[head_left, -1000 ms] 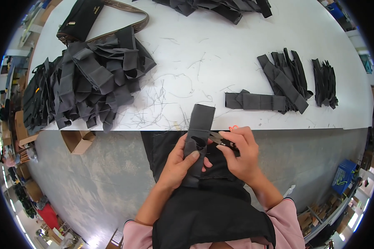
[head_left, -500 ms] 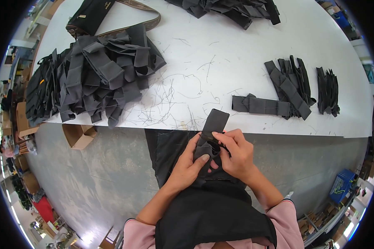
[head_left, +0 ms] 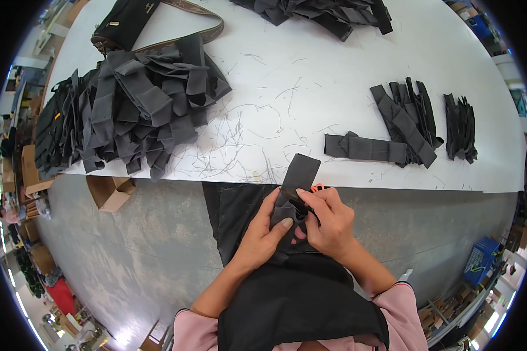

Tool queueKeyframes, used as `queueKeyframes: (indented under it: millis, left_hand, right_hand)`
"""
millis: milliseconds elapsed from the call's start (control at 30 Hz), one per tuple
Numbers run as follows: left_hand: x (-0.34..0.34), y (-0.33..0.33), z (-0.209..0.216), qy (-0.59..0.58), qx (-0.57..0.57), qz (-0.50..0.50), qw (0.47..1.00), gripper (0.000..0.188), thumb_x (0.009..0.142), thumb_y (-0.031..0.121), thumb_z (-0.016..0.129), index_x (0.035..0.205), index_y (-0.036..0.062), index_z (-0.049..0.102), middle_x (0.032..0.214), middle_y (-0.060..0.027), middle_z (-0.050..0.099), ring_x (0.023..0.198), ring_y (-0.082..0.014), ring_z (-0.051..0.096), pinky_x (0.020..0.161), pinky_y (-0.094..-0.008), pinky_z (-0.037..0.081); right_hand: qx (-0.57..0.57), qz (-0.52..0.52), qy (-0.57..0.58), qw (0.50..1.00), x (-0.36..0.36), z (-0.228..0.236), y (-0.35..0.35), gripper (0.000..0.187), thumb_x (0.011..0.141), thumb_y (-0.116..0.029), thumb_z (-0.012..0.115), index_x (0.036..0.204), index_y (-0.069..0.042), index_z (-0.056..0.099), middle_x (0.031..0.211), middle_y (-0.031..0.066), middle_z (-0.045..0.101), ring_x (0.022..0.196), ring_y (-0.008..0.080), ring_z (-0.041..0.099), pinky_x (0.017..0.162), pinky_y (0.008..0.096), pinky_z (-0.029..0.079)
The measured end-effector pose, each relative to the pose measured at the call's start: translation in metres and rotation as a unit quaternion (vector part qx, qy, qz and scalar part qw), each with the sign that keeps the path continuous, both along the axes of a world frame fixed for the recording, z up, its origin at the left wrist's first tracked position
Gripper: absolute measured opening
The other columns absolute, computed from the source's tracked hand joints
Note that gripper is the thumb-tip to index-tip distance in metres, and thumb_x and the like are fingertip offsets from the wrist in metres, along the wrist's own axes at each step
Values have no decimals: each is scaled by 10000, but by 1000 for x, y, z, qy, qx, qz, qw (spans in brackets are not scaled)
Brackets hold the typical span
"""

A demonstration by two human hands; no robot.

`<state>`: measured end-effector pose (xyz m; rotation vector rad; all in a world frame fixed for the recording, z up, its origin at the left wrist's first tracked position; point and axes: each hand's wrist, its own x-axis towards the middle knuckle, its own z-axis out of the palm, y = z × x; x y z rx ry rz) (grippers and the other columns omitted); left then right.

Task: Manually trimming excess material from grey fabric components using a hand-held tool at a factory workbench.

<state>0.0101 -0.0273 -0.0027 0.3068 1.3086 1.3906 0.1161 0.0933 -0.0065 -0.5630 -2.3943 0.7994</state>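
Note:
A dark grey fabric strip (head_left: 301, 171), folded and sewn into loops, is held over my lap at the table's front edge. My left hand (head_left: 262, 233) grips its lower part, with the thumb lying across the folds. My right hand (head_left: 329, 221) is closed, thumb and index finger pinching the strip's right edge near its middle. Behind the right knuckles an orange loop (head_left: 317, 188) sticks out, like a small tool's handle; the rest of it is hidden by the hand. The strip's flat upper end points away over the table edge.
A large heap of grey strips (head_left: 140, 105) lies on the white table (head_left: 263, 76) at left, beside a black bag (head_left: 123, 26). More strips (head_left: 316, 14) lie at the far side, with smaller bundles (head_left: 407, 120) at right. Loose threads are scattered mid-table. A cardboard box (head_left: 111, 194) stands below.
The orange loop by my right hand shows more clearly now. Both hands keep their hold on the strip, with only a slight shift of the right fingers.

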Motion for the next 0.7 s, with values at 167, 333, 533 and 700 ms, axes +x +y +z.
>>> queueKeyframes:
  millis: [167,333,533,700]
  left_hand:
    - [1,-1,0,-18,1,4,1000,564,907,-21,470,1420,11,237,1085,-93,547,807,-130,586,696,-253,494]
    - [-9,4,3,-37,-3,2,999,563,906,-22,463,1423,19,243,1066,-96,554,785,-142,600,655,-256,497]
    - [-14,4,1,-24,-24,-5,999,550,899,-16,470,1413,19,275,1039,-93,568,755,-143,607,628,-257,496]
    - [-17,3,2,-28,-27,-20,999,552,897,-14,475,1412,22,279,1032,-90,571,751,-139,609,625,-254,492]
  right_hand:
    - [25,9,-11,1000,0,0,1,438,600,25,646,1033,-33,638,766,44,539,542,178,541,484,285,436]
    - [25,10,7,1000,-8,-12,6,424,605,-2,622,1028,-22,640,746,43,522,529,177,518,472,284,418]
    - [110,41,-3,993,-14,-5,14,347,652,7,574,993,-7,640,736,51,507,552,178,513,485,280,423]
    - [106,51,-10,993,-15,0,18,338,646,21,572,977,3,640,727,50,498,562,179,519,486,277,426]
